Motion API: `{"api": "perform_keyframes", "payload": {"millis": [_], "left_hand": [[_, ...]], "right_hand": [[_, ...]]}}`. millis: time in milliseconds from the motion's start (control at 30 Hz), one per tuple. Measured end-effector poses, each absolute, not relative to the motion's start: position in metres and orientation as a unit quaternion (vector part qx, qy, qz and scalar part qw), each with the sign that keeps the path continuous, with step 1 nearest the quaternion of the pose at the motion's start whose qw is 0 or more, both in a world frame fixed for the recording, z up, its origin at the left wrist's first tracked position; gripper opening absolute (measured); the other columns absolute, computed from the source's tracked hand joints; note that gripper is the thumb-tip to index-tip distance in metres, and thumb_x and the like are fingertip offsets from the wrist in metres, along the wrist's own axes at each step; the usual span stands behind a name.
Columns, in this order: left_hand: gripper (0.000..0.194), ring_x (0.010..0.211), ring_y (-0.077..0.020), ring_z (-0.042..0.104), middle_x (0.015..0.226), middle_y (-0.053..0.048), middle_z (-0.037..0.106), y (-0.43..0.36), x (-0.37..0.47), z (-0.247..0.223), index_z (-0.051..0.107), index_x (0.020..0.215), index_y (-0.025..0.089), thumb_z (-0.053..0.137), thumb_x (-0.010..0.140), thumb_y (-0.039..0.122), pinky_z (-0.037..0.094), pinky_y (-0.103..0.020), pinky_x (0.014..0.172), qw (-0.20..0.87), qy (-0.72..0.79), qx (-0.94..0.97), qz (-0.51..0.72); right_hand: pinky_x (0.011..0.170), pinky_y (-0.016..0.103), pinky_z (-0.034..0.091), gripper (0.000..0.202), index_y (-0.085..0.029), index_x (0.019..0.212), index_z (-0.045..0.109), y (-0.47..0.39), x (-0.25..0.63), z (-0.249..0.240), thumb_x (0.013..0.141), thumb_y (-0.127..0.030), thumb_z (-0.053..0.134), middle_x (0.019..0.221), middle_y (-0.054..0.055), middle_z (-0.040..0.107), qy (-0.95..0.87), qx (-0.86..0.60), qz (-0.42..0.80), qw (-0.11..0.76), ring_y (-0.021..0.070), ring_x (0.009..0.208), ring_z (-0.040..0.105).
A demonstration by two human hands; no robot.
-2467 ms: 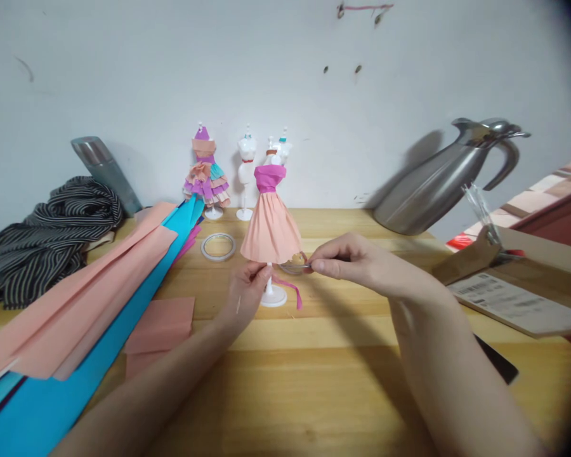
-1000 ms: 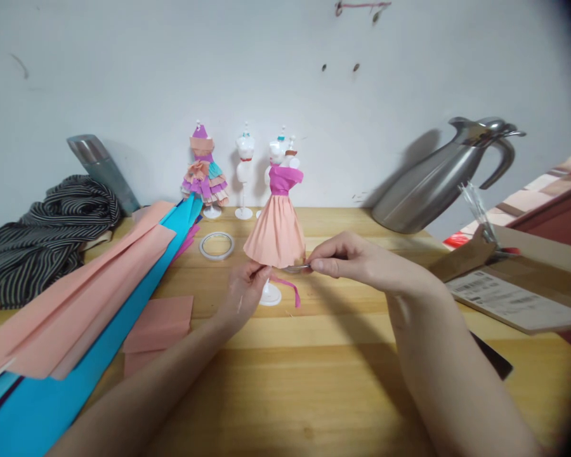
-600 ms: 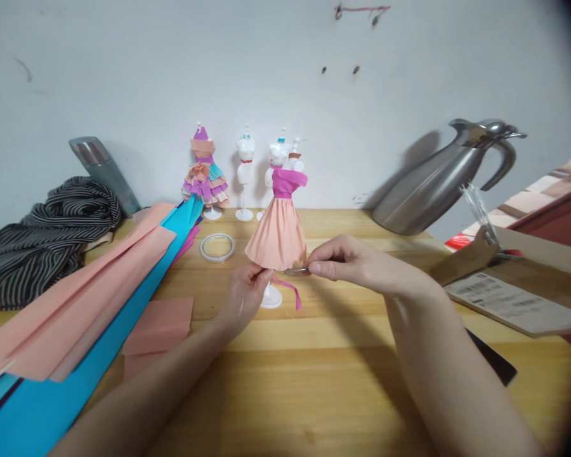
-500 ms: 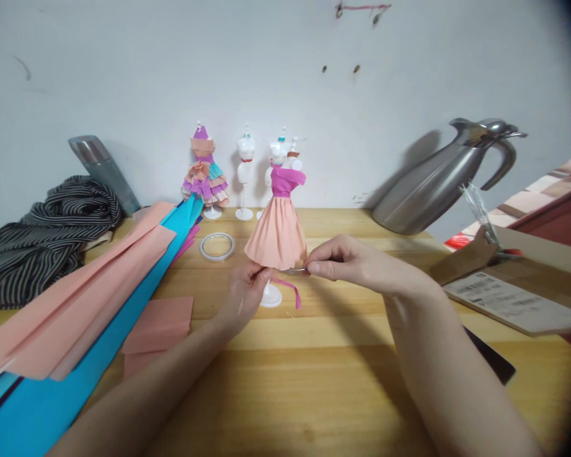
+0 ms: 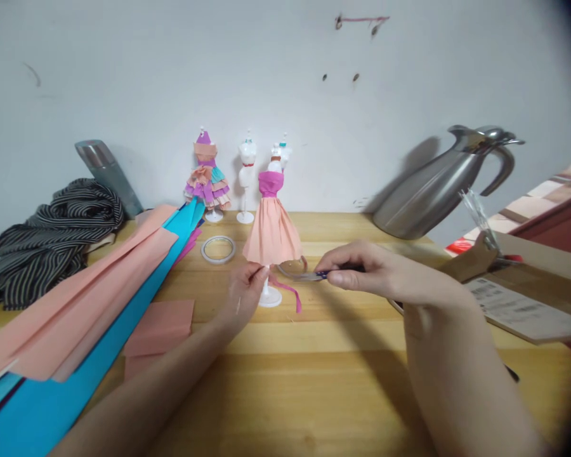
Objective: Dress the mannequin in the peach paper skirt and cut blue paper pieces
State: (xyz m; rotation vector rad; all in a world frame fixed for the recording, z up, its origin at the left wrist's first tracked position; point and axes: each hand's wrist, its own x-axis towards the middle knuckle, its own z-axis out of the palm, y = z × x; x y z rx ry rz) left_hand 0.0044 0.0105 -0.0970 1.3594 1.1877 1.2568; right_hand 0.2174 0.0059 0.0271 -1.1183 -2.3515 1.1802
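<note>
A small white mannequin wears a magenta top and a peach pleated skirt (image 5: 273,231). Its round white base (image 5: 270,297) rests on the wooden table. My left hand (image 5: 247,289) pinches the white stand just below the skirt hem. In my right hand (image 5: 356,270) is a thin metal tool with a dark handle (image 5: 321,275), its tip pointing left near the hem; its exact kind is unclear. A magenta strip (image 5: 292,293) hangs beside the base onto the table.
Behind are a dressed mannequin (image 5: 207,174) and bare ones (image 5: 246,171). A tape roll (image 5: 217,249), peach paper (image 5: 164,327), long crepe sheets (image 5: 90,285) and striped cloth (image 5: 52,235) lie left. On the right are a metal jug (image 5: 423,184) and cardboard (image 5: 528,304).
My right hand has drawn back to the right with the tool, showing more of it. The dressed mannequin's upper part has shifted left and stands straighter. My left hand stays at the stand.
</note>
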Motion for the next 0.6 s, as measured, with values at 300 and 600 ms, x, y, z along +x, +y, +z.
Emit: {"api": "perform_keyframes", "payload": {"millis": [300, 600], "left_hand": [[0.025, 0.053, -0.0102, 0.044, 0.055, 0.001, 0.055, 0.013, 0.004, -0.096, 0.066, 0.062, 0.012, 0.062, 0.07, 0.036, 0.032, -0.023, 0.053, 0.465, 0.478, 0.513, 0.54], [0.022, 0.058, -0.0121, 0.049, 0.061, 0.0, 0.06, 0.014, 0.001, -0.089, 0.068, 0.065, 0.013, 0.063, 0.07, 0.034, 0.038, -0.024, 0.058, 0.453, 0.452, 0.52, 0.566]], "right_hand": [[0.051, 0.023, 0.027, 0.04, -0.017, 0.069, 0.05, 0.002, 0.185, 0.015, 0.07, -0.053, 0.066, 0.061, -0.004, 0.039, -0.758, -0.408, 0.377, 0.34, 0.0094, 0.057, 0.033], [0.052, 0.023, 0.028, 0.029, -0.014, 0.069, 0.06, 0.003, 0.167, -0.004, 0.08, -0.04, 0.058, 0.059, -0.003, 0.04, -0.801, -0.441, 0.333, 0.228, 0.0095, 0.056, 0.034]]}}
